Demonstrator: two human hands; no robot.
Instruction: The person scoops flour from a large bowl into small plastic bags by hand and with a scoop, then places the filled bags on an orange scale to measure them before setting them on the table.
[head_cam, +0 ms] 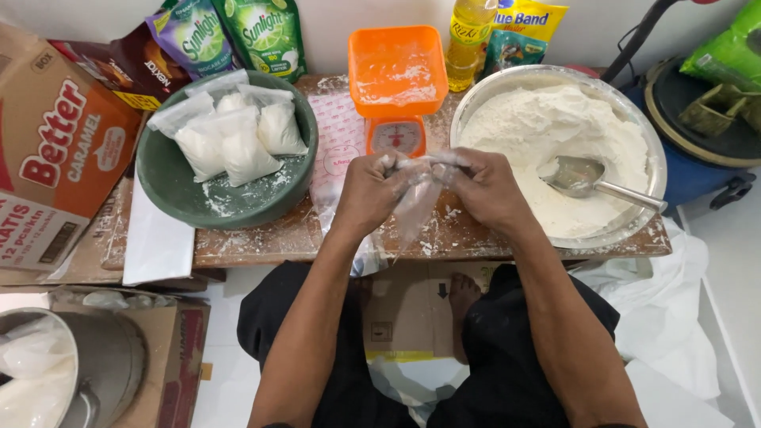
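Floor: pale tile under the seated person's crossed legs, a flattened carton (408, 313) between them, a white sack (674, 317) at the right.
Near left: a steel pot (95, 368) on a box.
Board: a low, worn wooden board (261, 242), dusted with flour, its near edge just ahead of the knees.
Hands: the left hand (371, 190) and right hand (483, 189) meet over the board's middle, both pinching the mouth of a thin clear bag (414, 208), which hangs limp between them (whether anything is inside cannot be told).
Left: a green bowl (230, 202) holds filled white packets (234, 135).
Right: a steel basin (634, 226) of flour overhangs the board's near edge, a scoop (583, 176) lying in it.
Far: an orange scale (398, 79) at the back edge, then pouches and a bottle (469, 43) against the wall.
Open room: only a bare strip of board beneath the hands.
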